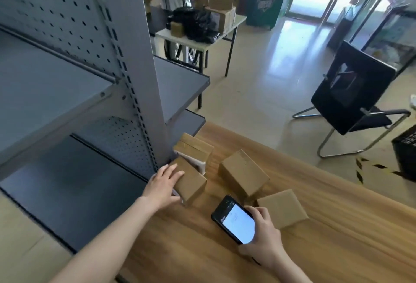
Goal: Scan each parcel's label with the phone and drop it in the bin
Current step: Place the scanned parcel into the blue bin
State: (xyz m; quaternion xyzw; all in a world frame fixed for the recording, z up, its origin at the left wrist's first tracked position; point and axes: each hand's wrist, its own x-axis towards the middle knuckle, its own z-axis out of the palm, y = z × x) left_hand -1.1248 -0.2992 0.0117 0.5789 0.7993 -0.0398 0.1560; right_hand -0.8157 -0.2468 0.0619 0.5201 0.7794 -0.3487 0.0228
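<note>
From your head camera, you are looking down at a wooden table [337, 233]. Your left hand [164, 184] is on the left parcel [193, 183], a brown box near the table's left edge. Your fingers lie across its top, and your thumb seems to press its near side, so it looks like you are holding it, though the view is a bit blurry there. The box is tilted and still rests on the table.

Your right hand [264, 236] is wrapped around the phone [235, 219], with fingers curled over its right edge. The screen is lit and faces up at you.

Three more brown boxes sit on the table. The stacked parcel [194, 147] is just behind the left one, touching it. The middle parcel [243, 175] stands behind the phone. The right parcel [282, 211] lies just beside your right hand.

A grey shelf rack [67, 75] stands to the left. A black chair [353, 89] is on the floor past the table, and a black crate [406, 147] shows at the right edge.
</note>
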